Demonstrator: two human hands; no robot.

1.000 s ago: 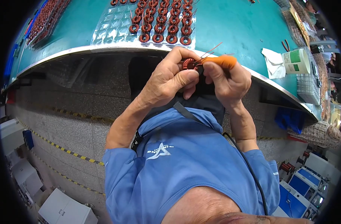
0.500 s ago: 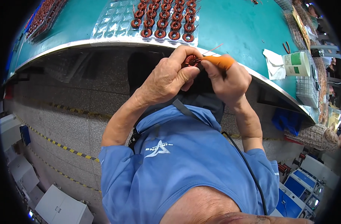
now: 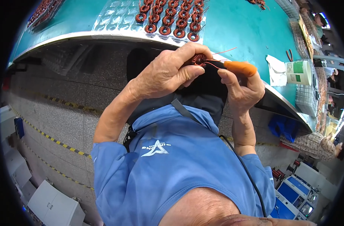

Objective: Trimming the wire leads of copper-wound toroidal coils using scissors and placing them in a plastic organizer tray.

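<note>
My left hand (image 3: 175,69) pinches a small ring-shaped coil (image 3: 198,60) wound with copper-red wire, holding it between thumb and fingers just off the table's near edge. Thin red wire ends stick out from the coil to the right. To the right of it, my right hand (image 3: 244,88) is closed, its thumb close to an orange covering (image 3: 240,68) that appears to be on the index finger. A red wire lead (image 3: 212,65) runs from the coil to these fingertips. The folded fingers partly hide the grip.
Rows of similar coils stand in a clear plastic tray (image 3: 113,20) on the green table (image 3: 239,24). At the right are a white-and-green tub (image 3: 299,72), a white cloth (image 3: 276,71) and a wire basket (image 3: 306,100). More coils fill a tray (image 3: 44,15) at far left.
My right hand has moved right, away from the coil, and the wire lead now shows between them. My left hand and the coil have shifted slightly right within the picture.
</note>
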